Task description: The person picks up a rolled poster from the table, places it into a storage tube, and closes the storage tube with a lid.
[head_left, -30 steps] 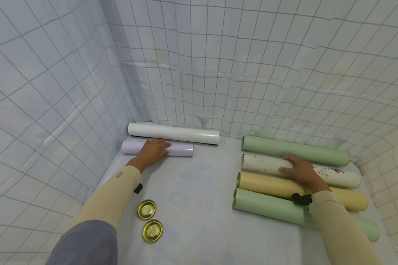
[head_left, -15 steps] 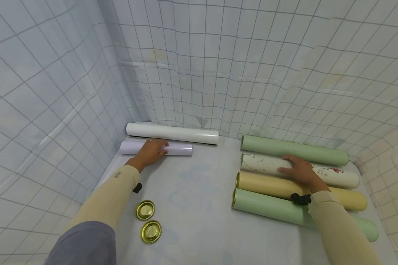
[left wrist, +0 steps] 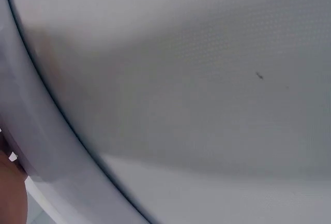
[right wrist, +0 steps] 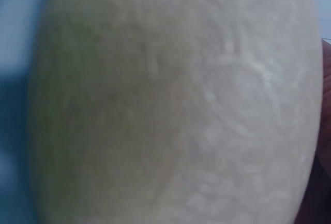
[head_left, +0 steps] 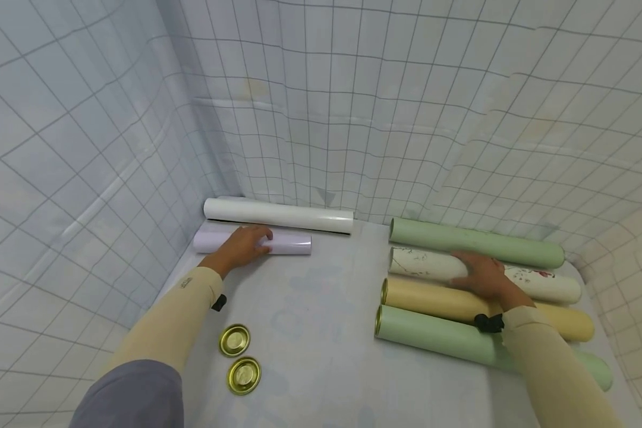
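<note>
In the head view my left hand (head_left: 244, 245) grips a short lavender roll (head_left: 291, 243) from above, fingers over its far side and thumb on the near side. The left wrist view has a curved lavender band and part of the hand (left wrist: 11, 193) at its left edge. On the right, my right hand (head_left: 481, 273) grips the middle of a white tube (head_left: 422, 263) with a floral print, covering part of it. A yellow tube (head_left: 428, 297) lies just in front, beneath the wrist. A blurred pale curved surface (right wrist: 227, 105) fills most of the right wrist view.
A longer white roll (head_left: 278, 215) lies behind the lavender one, near the gridded back wall (head_left: 353, 131). Green tubes lie behind (head_left: 460, 238) and in front (head_left: 433, 330) of the right-hand group. Two gold round lids (head_left: 234, 340) rest on the table at the lower left.
The lavender roll has shifted slightly toward me under my left hand. My right hand has barely moved on the floral tube.
</note>
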Demonstrator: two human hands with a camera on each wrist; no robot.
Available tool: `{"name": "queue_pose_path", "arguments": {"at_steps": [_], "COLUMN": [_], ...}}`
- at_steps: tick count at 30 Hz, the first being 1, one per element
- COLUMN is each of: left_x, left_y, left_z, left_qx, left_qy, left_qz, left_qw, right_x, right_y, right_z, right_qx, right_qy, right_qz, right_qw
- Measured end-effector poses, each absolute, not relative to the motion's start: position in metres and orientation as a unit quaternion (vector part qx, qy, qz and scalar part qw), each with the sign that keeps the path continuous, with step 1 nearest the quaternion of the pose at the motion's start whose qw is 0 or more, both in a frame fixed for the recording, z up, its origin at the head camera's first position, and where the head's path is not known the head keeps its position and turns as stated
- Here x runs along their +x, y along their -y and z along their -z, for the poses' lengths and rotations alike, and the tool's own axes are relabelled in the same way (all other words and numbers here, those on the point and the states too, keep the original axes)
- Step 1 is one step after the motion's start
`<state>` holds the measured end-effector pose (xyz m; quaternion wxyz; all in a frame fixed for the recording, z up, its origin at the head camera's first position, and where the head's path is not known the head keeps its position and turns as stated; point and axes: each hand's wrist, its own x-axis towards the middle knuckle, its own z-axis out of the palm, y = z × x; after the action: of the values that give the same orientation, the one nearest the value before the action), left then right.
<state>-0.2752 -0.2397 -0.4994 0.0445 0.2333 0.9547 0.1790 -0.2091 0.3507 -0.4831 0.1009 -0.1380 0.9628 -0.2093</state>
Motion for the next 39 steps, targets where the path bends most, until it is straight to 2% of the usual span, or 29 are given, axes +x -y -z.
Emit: {"name": "queue_pose_path", "arguments": {"at_steps": [7, 15, 30, 34, 39], "left_x": [-0.274, -0.263, -0.244, -0.234, -0.224], "left_y": [0.240, 0.238, 0.235, 0.242, 0.250], "left_z": [0.496, 0.495, 0.482, 0.484, 0.486], "left_qx": [0.238, 0.247, 0.272, 0.256, 0.250], "left_qy": [-0.952, -0.948, -0.934, -0.934, -0.929], "left_qz": [-0.186, -0.199, -0.232, -0.249, -0.267], "left_qw": [0.056, 0.041, -0.019, -0.034, -0.061], "right_x": [-0.213, -0.217, -0.219, -0.215, -0.202], "right_y": [-0.351, -0.354, -0.358, -0.357, -0.356], "right_z": [0.482, 0.483, 0.477, 0.464, 0.446], "right_qx": [-0.157, -0.200, -0.200, -0.198, -0.202], "right_qy": [-0.965, -0.959, -0.970, -0.972, -0.971], "right_qz": [0.185, 0.173, 0.114, 0.116, 0.127], "right_qw": [0.102, 0.104, 0.079, 0.058, -0.001]}}
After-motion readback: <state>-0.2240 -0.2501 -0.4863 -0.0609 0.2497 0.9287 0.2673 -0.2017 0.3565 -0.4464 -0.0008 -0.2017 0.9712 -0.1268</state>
